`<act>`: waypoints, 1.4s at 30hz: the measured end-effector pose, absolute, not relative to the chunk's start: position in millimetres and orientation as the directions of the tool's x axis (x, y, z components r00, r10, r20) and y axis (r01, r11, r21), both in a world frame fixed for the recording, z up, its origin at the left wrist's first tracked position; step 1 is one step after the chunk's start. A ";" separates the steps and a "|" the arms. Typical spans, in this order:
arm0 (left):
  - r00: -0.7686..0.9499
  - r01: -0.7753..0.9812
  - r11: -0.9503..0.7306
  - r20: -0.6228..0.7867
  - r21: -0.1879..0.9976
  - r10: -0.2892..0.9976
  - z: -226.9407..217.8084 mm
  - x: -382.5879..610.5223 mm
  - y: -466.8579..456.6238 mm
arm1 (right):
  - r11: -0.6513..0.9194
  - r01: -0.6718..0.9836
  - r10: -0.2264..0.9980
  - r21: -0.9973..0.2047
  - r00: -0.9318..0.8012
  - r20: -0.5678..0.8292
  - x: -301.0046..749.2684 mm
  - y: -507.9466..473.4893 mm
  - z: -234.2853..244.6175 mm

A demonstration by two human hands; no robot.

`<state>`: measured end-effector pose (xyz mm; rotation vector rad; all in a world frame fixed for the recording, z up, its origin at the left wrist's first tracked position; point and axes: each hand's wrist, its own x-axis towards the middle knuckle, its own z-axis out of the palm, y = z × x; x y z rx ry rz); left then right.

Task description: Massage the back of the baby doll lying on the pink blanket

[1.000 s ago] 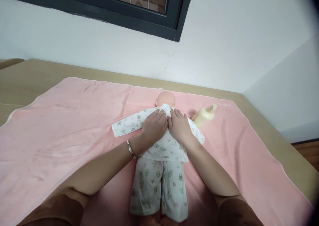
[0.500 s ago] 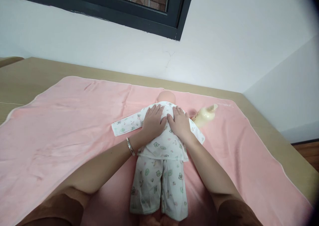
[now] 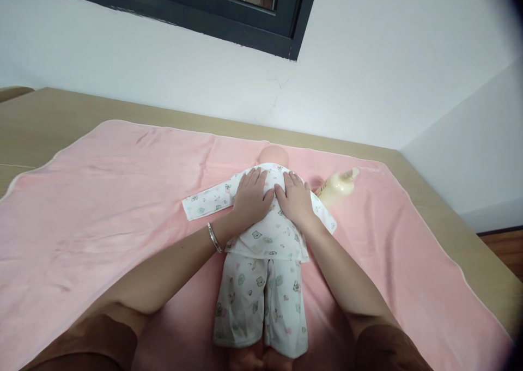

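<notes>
A baby doll [image 3: 269,235] in white pyjamas with a small animal print lies stretched out, the bald back of its head [image 3: 273,156] away from me. Flat on the left of its upper back rests my left hand [image 3: 251,196], fingers extended and slightly apart. My right hand [image 3: 296,199] lies the same way on the right side, its thumb close to the left thumb. Neither hand grips anything. One doll sleeve [image 3: 208,199] reaches out to the left; the other is partly behind my right wrist. The doll's face is hidden.
Under the doll spreads a pink blanket [image 3: 134,196] on a wooden table [image 3: 81,104]. A cream-coloured baby bottle [image 3: 339,188] lies beside the doll's right shoulder area. Behind stand a white wall [image 3: 347,77] and a dark window frame [image 3: 245,33].
The whole view has shifted very slightly, with the scene a little higher in the picture. Both hands stay flat on the doll's back.
</notes>
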<state>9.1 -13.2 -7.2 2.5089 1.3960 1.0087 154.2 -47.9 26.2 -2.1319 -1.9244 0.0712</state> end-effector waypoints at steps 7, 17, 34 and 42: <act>0.424 0.728 -0.629 0.541 0.274 0.726 4.8 7.9 -21.8 | -0.054 0.982 0.990 -0.182 0.077 0.120 151.4 -51.7 35.0; 0.328 0.735 -0.590 0.586 0.334 0.741 0.0 7.9 -24.5 | -0.011 0.998 0.994 -0.066 0.018 0.106 132.5 -79.4 50.5; 0.331 0.700 -0.615 0.598 0.363 0.730 -6.5 6.6 -19.4 | -0.003 0.990 0.994 -0.142 0.018 0.107 136.9 -70.9 45.9; 0.306 0.677 -0.642 0.654 0.361 0.691 -6.9 5.7 -19.0 | -0.030 0.979 0.995 -0.204 0.049 0.088 144.1 -59.1 40.3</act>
